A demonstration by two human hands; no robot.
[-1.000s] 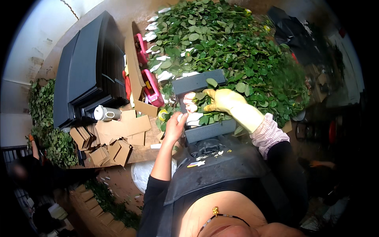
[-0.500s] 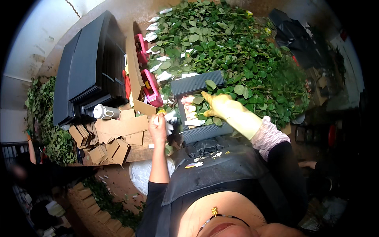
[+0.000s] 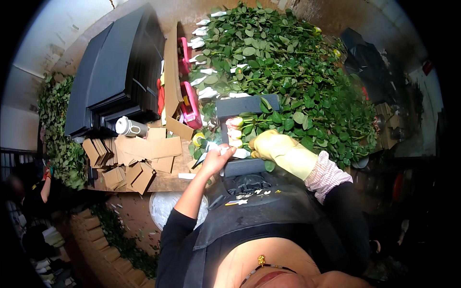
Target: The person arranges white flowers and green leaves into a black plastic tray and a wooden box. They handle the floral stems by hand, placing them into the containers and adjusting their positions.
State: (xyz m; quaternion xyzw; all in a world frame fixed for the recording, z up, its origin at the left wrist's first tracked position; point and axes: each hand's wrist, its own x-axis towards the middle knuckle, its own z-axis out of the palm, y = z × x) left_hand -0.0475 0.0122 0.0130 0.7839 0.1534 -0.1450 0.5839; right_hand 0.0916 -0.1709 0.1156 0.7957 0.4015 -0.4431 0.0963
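Note:
Sheets of dark corrugated board (image 3: 247,105) lie in front of me, with pale pink and cream roses (image 3: 234,128) in a short row between the raised flaps. My bare left hand (image 3: 218,159) is closed, thumb and fingers pinching a white bud sleeve (image 3: 241,153) at the near end of that row. Across from it, my right hand (image 3: 278,149), in a long yellow rubber glove, curls its fingertips at the stem side of the same sleeved rose. The stem inside the glove is mostly hidden. Rose leaves touch the glove.
A large heap of leafy roses (image 3: 288,72) with white-sleeved heads covers the far table. Pink plastic holders (image 3: 190,106) stand by a cardboard divider (image 3: 171,72). Leftward are stacked dark boards (image 3: 122,62), a white cup (image 3: 130,126) and cardboard pieces (image 3: 149,149). Another person (image 3: 45,185) is far left.
My left hand has moved right and down onto the sleeved rose. My right hand has drawn nearer to me, its spread fingers now curled in. The view has shifted slightly.

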